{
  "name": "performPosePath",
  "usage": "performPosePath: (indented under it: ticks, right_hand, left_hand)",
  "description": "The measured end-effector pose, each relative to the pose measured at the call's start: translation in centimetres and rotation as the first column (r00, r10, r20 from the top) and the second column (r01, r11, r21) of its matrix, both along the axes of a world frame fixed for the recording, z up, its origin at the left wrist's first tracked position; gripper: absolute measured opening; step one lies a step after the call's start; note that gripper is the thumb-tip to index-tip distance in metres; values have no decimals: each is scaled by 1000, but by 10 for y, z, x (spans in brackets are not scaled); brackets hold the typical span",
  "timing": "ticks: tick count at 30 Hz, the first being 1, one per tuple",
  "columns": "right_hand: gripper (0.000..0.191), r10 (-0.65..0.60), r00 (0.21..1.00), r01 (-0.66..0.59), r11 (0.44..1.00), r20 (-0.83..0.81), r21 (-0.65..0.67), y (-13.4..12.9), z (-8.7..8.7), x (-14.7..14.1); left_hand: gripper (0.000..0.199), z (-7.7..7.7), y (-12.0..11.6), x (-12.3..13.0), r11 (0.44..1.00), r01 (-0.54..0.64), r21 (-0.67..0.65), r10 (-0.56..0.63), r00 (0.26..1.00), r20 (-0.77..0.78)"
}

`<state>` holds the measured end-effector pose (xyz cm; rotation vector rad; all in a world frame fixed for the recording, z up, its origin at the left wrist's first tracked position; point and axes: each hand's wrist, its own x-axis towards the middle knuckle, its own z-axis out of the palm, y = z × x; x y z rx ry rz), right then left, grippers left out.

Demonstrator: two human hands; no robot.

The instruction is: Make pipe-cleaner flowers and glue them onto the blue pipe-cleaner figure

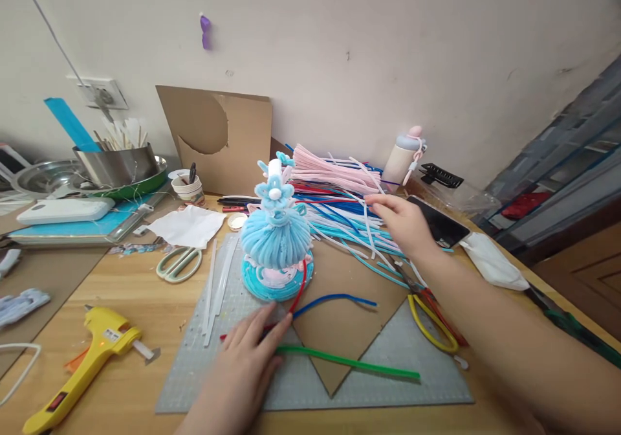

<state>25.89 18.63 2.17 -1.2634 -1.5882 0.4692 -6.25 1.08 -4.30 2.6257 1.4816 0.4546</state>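
My left hand [255,344] is low over the grey cutting mat [388,393], its fingers closed round several pipe cleaners. A red pipe cleaner [301,286], a blue pipe cleaner [334,298] and a green pipe cleaner [349,359] stick out from it. Farther back, my right hand [400,221] pinches a white pipe cleaner [367,228] at the edge of a pile. Behind my left hand stands a light blue pipe-cleaner figure [276,237] with a flower on top and a round blue base.
Brown cardboard [359,279] lies on the mat. Yellow-handled scissors [431,325] sit below my right forearm. At left are a yellow glue gun [92,360] and pale green-handled scissors [179,265]. A bottle [402,160] and a phone [439,221] are at the back right.
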Motion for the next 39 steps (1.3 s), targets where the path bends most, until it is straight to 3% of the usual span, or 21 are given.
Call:
performPosePath:
  ticks: [1, 2, 6, 9, 14, 17, 23, 31, 39]
  right_hand:
    - [24, -16, 977, 5, 999, 214, 51, 21, -2, -2]
    - [24, 7, 956, -22, 999, 295, 49, 41, -5, -6]
    - [28, 131, 869, -137, 990, 478, -21, 105, -23, -25]
    - [33, 182, 800, -174, 982, 572, -69, 134, -33, -40]
    - [26, 135, 737, -104, 991, 662, -86, 165, -37, -55]
    - [16, 109, 715, -66, 994, 690, -89, 174, -34, -61]
    - [4, 106, 701, -66, 994, 705, -84, 170, -32, -66]
    - [15, 40, 835, 21, 994, 548, -105, 181, -35, -60]
    - [13, 20, 902, 13, 997, 432, -74, 176, -14, -52]
  left_hand:
    - [57, -1, -1, 1, 999, 37, -3, -37, 999, 2]
    - [60, -2, -1, 2, 997, 71, -6, -71, 997, 10]
    - [58, 0, -2, 1, 986, 164, -35, -159, 982, 104]
    - [52, 2, 0, -1, 980, 194, -39, -183, 966, 184]
    - [35, 0, 4, -5, 989, 128, 68, -138, 974, 177]
    - [27, -1, 6, -8, 987, 108, 121, -124, 982, 139]
    - [26, 3, 9, -5, 991, 99, 95, -111, 986, 122]
    - [44, 0, 9, -7, 985, 171, 26, -173, 976, 130]
    - [42, 5, 11, -6, 969, 247, 21, -248, 967, 49]
